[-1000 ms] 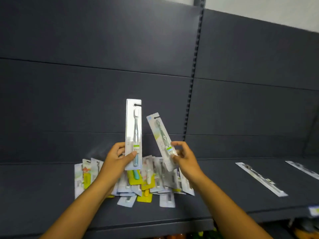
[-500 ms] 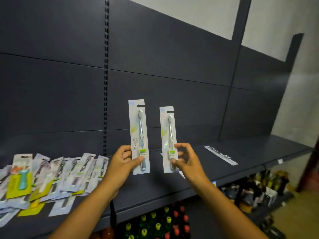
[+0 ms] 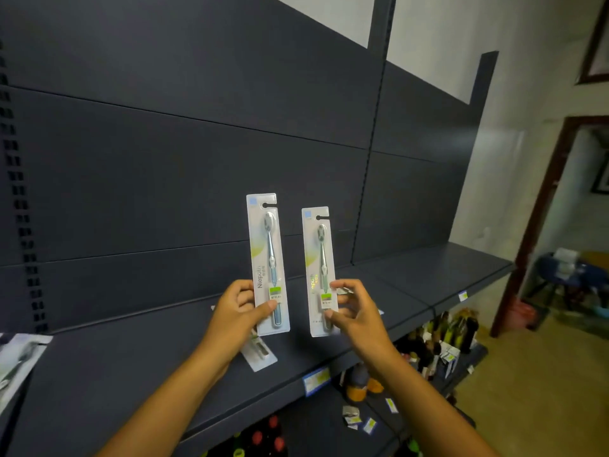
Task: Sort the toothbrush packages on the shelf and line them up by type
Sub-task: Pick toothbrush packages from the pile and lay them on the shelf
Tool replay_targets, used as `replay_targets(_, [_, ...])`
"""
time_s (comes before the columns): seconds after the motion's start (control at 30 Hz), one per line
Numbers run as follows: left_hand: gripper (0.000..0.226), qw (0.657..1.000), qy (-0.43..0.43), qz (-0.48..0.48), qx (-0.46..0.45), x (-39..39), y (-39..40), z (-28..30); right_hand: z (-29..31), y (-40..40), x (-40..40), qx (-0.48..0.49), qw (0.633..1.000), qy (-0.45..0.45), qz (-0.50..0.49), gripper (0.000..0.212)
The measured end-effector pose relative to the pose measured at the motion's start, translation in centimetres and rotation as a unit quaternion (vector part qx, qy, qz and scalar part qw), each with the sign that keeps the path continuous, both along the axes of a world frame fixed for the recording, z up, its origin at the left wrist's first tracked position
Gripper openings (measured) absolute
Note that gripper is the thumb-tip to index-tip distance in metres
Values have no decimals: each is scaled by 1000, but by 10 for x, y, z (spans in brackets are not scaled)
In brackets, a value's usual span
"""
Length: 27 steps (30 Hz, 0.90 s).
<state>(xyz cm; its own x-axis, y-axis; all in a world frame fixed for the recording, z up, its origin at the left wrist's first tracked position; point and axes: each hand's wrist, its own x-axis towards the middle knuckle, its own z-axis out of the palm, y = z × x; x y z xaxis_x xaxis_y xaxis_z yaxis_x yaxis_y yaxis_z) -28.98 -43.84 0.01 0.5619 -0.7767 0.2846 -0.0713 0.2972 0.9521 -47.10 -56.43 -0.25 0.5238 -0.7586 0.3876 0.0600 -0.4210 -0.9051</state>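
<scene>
Toothbrush packages are the business here, and two of them stand upright in the air above the shelf [image 3: 138, 367], one in each hand. Nearest, the left hand [image 3: 235, 311] has its grip clenched on the lower end of the left package [image 3: 267, 263], thumb across the front near the green label and fingers behind. Just beside it, the right hand [image 3: 354, 311] pinches the low right edge of the right package [image 3: 320, 272] between thumb and fingertips. Both cards face the camera with hang holes up and a gap between them, which reads as a side-by-side comparison of type; they look like the same design, the left brush paler. Holding them low leaves the brush and print uncovered.

Below the left hand, another package [image 3: 258, 352] lies flat on the shelf, partly hidden, likely the start of a row to match against. At the far left edge a further package [image 3: 16, 364] lies on the shelf, cut off by the frame. Behind stands the dark back panel [image 3: 184, 179]. Bottles [image 3: 438, 334] sit on the lower shelves, off to the right.
</scene>
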Motion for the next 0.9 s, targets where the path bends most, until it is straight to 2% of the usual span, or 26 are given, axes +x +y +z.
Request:
replay_targets(0.2, [36, 1000, 9, -2, 1, -1, -101, 6, 11, -100, -13, -11, 999, 32, -19, 39])
replay_targets(0.4, [34, 1000, -2, 17, -4, -5, -186, 12, 22, -191, -19, -1, 1000, 6, -19, 39])
replay_targets(0.63, [31, 998, -2, 69, 10, -15, -240, 8, 7, -283, -31, 23, 1000, 3, -6, 39])
replay_targets(0.8, [29, 993, 4, 120, 10, -42, -267, 4, -12, -339, -24, 39, 997, 36, 51, 40])
replay_targets(0.9, [29, 986, 28, 161, 11, -64, -276, 0, -23, -361, -25, 63, 989, 89, 96, 38])
